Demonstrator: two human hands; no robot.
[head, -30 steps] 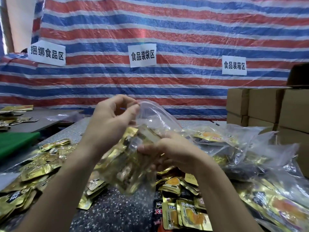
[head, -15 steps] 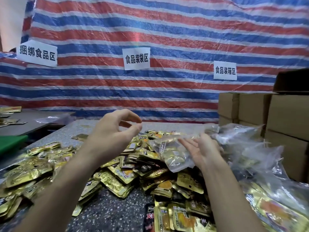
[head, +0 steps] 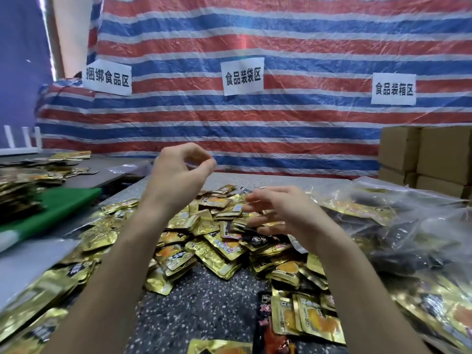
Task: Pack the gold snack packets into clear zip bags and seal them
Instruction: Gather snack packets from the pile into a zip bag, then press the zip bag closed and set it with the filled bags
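A heap of gold snack packets covers the middle of the speckled table. My left hand hovers above the heap with its fingers loosely curled and nothing in it. My right hand hangs just over the packets, fingers spread and relaxed, also holding nothing. Filled clear zip bags lie piled to the right of my right hand. More gold packets lie at the near edge.
Cardboard boxes are stacked at the far right. A green board and a side table with more packets stand at the left. A striped tarp with paper signs closes off the back.
The filled clear bag went from both hands to the right hand alone, then left it toward the right-hand pile. Both hands are now empty, and the view has turned left.
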